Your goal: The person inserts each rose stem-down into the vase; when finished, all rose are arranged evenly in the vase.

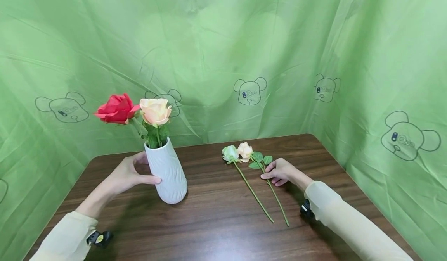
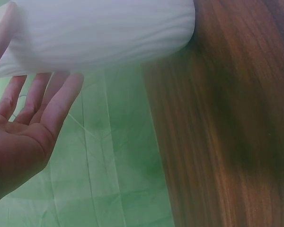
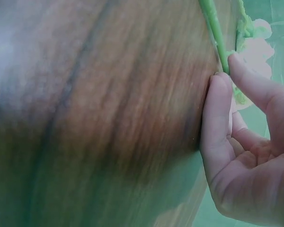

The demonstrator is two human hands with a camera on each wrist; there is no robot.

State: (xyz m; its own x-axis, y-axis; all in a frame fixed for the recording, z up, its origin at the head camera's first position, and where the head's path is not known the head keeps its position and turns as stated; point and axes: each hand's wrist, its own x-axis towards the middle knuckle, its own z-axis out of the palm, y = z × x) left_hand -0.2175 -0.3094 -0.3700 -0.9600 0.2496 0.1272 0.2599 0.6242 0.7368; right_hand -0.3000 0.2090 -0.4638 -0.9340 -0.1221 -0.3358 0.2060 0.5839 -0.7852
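Note:
A white ribbed vase stands tilted on the left of the table. My left hand grips it, thumb across the front and the other fingers round its far side. In the vase are a red rose, leaning left, and a peach rose, with leaves at the mouth. To the right, my right hand pinches the stem of a small cream-pink rose just below its leaves. Left of that stem lies a pale green rose, its bloom beside the cream-pink one.
Everything is on a dark brown wooden table. A green curtain printed with bear heads hangs close behind the table and along its sides. Both forearms wear cream sleeves, with a dark device strapped at each wrist.

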